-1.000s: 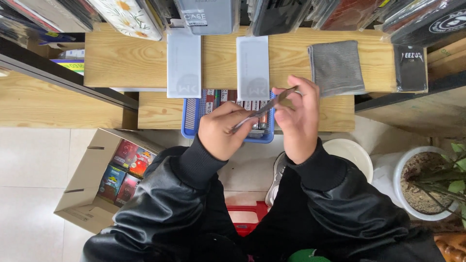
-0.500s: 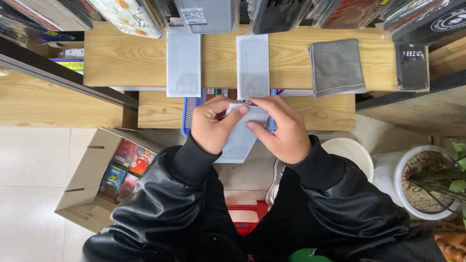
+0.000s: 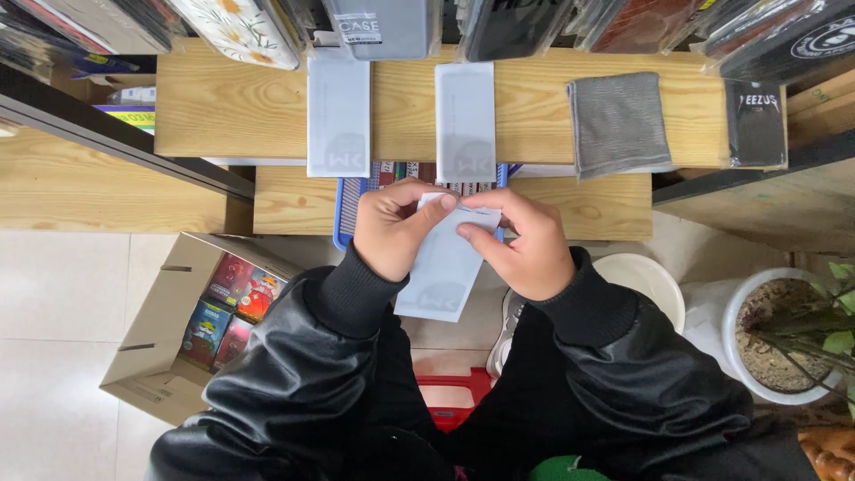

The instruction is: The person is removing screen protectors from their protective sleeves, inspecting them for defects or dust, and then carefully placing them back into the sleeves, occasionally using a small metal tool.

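Both my hands hold a flat pale grey-white packet (image 3: 441, 272) by its top edge, in front of my chest. My left hand (image 3: 396, 227) pinches its upper left corner. My right hand (image 3: 521, 240) pinches the upper right, fingers curled over the edge. The packet hangs down over my lap. Two similar pale packets (image 3: 338, 111) (image 3: 465, 120) lie flat on the wooden shelf (image 3: 223, 107) ahead. Under the hands, a blue basket (image 3: 346, 209) with several boxed items sits on a lower shelf.
A folded grey cloth (image 3: 619, 125) and a black packet (image 3: 755, 123) lie on the shelf to the right. An open cardboard box (image 3: 169, 321) of colourful packs stands on the floor at left. A white bucket (image 3: 646, 281) and a potted plant (image 3: 788, 343) stand at right.
One second ago my hands held the packet edge-on above the basket. It has since turned flat to face me and dropped lower, with both hands now on its top edge.
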